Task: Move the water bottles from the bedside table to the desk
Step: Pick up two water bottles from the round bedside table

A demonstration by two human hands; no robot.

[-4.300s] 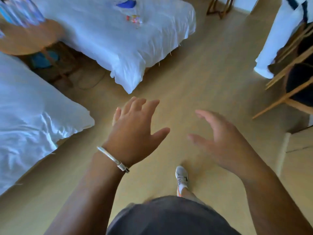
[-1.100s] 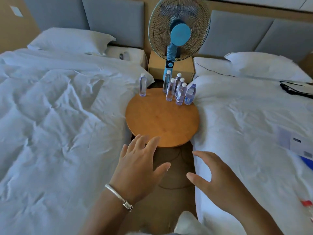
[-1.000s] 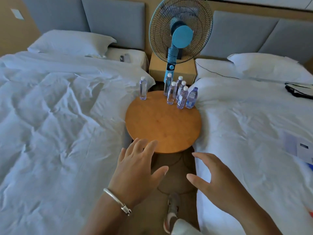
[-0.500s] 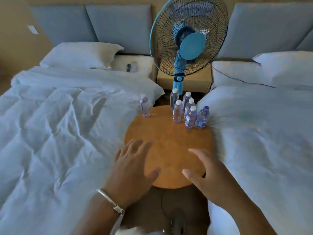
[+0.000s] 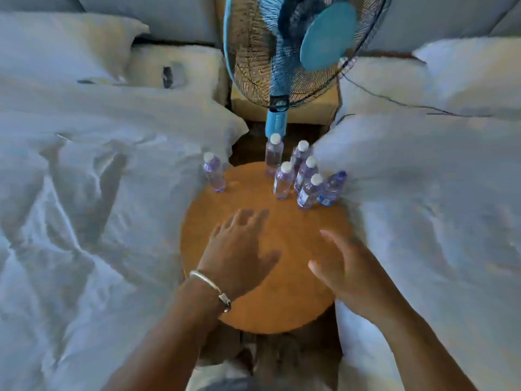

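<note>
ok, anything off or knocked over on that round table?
Mostly fine: nothing spilled. One oddity: the blue-capped bottle at the right edge of the round table tilts against the bedding, while the white-capped bottles stand upright. Both the left hand and right hand hover open, holding nothing.

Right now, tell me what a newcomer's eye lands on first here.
A round wooden table sits between two white beds, with seven water bottles standing along its far edge: one alone on the left, six clustered on the right. A blue fan rises behind them. The left hand and right hand hover open over the table, holding nothing.
</note>
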